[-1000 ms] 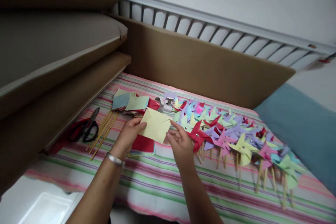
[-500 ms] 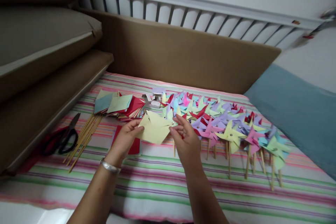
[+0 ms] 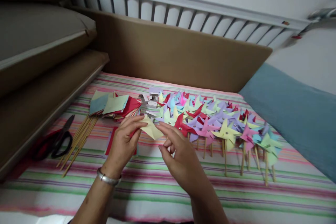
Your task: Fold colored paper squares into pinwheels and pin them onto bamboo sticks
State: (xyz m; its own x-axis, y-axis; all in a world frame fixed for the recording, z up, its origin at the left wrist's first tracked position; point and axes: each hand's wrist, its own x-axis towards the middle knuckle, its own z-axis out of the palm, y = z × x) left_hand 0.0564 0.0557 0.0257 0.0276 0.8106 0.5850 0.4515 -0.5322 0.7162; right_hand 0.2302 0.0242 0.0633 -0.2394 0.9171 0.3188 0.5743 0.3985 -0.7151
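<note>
**Yellow paper square held over striped bed**

Head view: left hand (image 3: 123, 143) pinches the pale yellow paper square (image 3: 151, 129) between thumb and fingers, above the striped bedsheet (image 3: 162, 189). Right hand (image 3: 181, 159), fingers loosely curled, touches the square's right edge. Finished pinwheels (image 3: 215, 126) lie just right; paper stack (image 3: 115, 105), skewers (image 3: 78, 140), scissors (image 3: 56, 141) left.
</note>
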